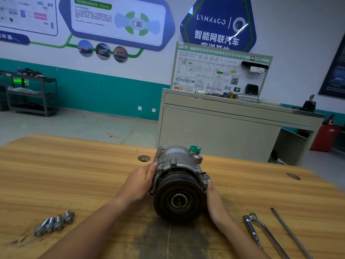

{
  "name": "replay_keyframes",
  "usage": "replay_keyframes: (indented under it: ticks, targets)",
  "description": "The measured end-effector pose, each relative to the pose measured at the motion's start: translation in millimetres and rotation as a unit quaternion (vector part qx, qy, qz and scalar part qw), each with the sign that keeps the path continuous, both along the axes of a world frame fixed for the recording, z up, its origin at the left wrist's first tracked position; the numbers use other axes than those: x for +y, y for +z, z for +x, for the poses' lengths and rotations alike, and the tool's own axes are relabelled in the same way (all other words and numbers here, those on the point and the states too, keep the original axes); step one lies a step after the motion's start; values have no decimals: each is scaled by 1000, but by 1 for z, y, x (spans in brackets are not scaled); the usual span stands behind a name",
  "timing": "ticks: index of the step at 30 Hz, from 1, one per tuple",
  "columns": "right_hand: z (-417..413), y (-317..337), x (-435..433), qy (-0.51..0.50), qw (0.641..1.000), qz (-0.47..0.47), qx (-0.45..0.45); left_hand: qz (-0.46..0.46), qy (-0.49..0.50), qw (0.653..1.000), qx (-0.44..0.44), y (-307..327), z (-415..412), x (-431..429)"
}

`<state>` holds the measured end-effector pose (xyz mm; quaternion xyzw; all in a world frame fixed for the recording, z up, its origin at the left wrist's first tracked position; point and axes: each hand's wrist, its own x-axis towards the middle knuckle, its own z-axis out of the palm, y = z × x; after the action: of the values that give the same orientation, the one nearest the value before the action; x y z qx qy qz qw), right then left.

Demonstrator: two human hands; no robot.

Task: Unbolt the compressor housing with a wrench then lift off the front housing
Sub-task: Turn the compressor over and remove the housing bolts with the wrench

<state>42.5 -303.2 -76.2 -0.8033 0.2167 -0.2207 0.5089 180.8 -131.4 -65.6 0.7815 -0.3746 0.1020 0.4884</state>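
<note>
Compressor (178,184) lies on its side at the middle of the wooden table (74,174), dark pulley face (179,200) turned to the near edge and green-capped port (194,148) on top towards the far edge. Front housing is seated on the body. Left hand (141,181) grips the left side of the housing, thumb laid over the flange ears. Right hand (214,200) lies against the right side of the pulley, one digit reaching the flange; its other fingers are hidden behind the unit, so its grip cannot be told. The hands are apart, one on each flank. Four flanged bolts (55,223) lie in a touching row towards the near left corner. Two wrenches (261,228), crossed at their heads, and a long thin rod (291,234) just beside them lie towards the near right corner, untouched.
</note>
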Motion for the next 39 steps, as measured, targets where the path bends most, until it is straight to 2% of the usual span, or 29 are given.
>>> replay_keyframes:
  ticks: [6,12,15,20,23,27,39]
  targets:
    - [-8,9,8,-5,999,-29,15,5,-26,999,27,0,2,6]
    - [-12,34,22,6,996,-78,32,8,-45,991,124,8,1,22]
    - [-17,38,34,-3,996,-79,34,17,-37,990,135,10,-2,30]
    - [-26,55,49,10,1000,-4,25,62,-9,989,135,41,-20,40]
    - [-39,69,60,-7,999,28,22,89,-32,983,158,64,-38,50]
    - [-68,74,75,4,993,116,22,155,-61,970,176,83,-65,68]
    - [-118,79,97,20,987,145,61,298,-38,930,214,114,-113,86]
